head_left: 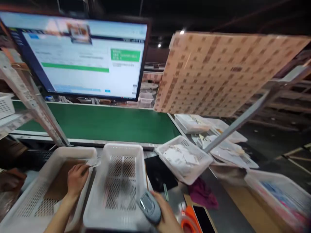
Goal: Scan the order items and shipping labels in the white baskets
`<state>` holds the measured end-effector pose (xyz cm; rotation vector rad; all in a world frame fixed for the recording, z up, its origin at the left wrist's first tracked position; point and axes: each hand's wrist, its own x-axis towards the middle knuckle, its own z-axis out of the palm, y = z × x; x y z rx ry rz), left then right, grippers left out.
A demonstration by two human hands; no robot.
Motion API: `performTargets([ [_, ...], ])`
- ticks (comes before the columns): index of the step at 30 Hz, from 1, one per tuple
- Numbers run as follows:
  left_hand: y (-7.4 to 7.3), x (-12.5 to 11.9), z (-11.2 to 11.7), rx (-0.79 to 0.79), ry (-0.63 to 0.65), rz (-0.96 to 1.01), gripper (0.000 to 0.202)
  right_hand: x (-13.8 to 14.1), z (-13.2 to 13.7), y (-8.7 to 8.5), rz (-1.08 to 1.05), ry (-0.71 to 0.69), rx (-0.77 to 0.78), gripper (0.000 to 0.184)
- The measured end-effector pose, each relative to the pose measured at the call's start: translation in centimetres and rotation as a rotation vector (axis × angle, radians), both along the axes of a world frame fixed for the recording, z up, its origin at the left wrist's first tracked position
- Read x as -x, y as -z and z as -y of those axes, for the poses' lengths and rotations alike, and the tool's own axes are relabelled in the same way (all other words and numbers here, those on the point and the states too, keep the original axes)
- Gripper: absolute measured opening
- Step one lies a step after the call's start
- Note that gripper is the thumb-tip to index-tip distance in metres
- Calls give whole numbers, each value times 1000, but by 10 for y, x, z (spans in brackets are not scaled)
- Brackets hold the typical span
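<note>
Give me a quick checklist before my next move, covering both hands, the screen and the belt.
1. Left hand gripping the small clear packet: ok.
2. Right hand holding the grey scanner: ok.
3. Monitor switched on: ok.
4. Small text on the monitor readable: not ok, blurred.
5. Packet label readable: cannot tell, too small.
6. Green belt stopped: cannot tell from one picture.

a lit monitor (80, 79), with cardboard (218, 74) to its right, shows above a green belt (109, 123), and a purple cloth (202, 194) lies near a phone (203, 219).
</note>
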<state>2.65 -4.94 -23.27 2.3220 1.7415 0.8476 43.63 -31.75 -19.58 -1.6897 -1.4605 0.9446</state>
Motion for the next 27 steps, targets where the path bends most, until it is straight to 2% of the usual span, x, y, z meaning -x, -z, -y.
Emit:
performTargets([
  [2,-17,-29,6,-241,217,28,35,10,-16,-20,-69,26,-28,67],
  [4,-27,-56,10,-456,372,-21,29,16,-33,-33,-121,62,3,54],
  [7,-33,-86,16,-730,565,-62,13,19,-50,-41,-142,67,85,52],
  [9,-32,-97,21,-811,659,-33,20,19,-53,-42,-179,48,125,57],
  [11,-26,-102,28,-807,716,-18,21,19,-49,-38,-220,24,160,59],
  [13,-13,-103,35,-715,767,-68,17,18,-40,-30,-255,-3,199,55],
  [16,11,-88,39,-402,843,-271,21,17,-20,-11,-306,12,280,51],
  [17,16,-78,37,-259,810,-342,23,16,-13,-5,-312,26,312,52],
  [18,20,-66,33,-107,720,-395,24,15,-5,1,-313,43,345,53],
  [20,21,-36,23,193,371,-429,26,15,12,9,-305,79,412,56],
  [22,17,-5,12,439,-32,-412,39,17,25,14,-309,123,474,59],
  [23,16,8,7,543,-182,-415,43,20,30,16,-308,139,501,61],
  [25,16,27,3,716,-341,-458,45,27,35,21,-293,141,524,63],
  [27,16,33,7,816,-390,-520,35,36,33,28,-272,129,494,64],
])
